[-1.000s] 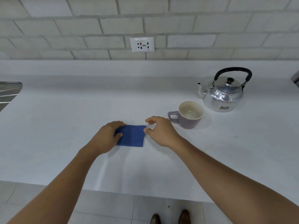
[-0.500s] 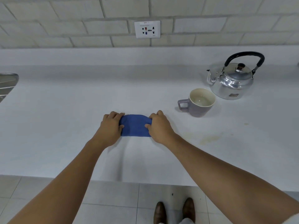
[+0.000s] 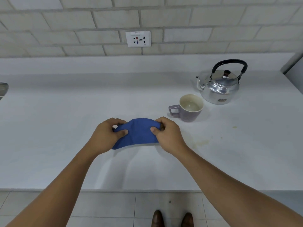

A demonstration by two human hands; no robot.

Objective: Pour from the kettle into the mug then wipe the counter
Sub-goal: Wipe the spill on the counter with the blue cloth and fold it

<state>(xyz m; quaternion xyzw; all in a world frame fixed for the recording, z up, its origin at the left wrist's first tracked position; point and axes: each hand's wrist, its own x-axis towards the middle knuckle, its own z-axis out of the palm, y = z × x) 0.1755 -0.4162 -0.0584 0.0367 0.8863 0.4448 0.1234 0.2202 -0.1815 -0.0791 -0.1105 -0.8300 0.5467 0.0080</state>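
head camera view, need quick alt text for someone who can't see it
Two bare hands, left hand and right hand, pinch the ends of a blue cloth above a white counter. To the right stand a purple mug and, behind it, a steel kettle, near faint yellowish stains.

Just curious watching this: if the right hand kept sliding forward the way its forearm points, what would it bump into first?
Probably nothing soon: the right hand, gripping the blue cloth, points up-left, passing left of the mug, toward bare counter and the wall. Depth is uncertain.
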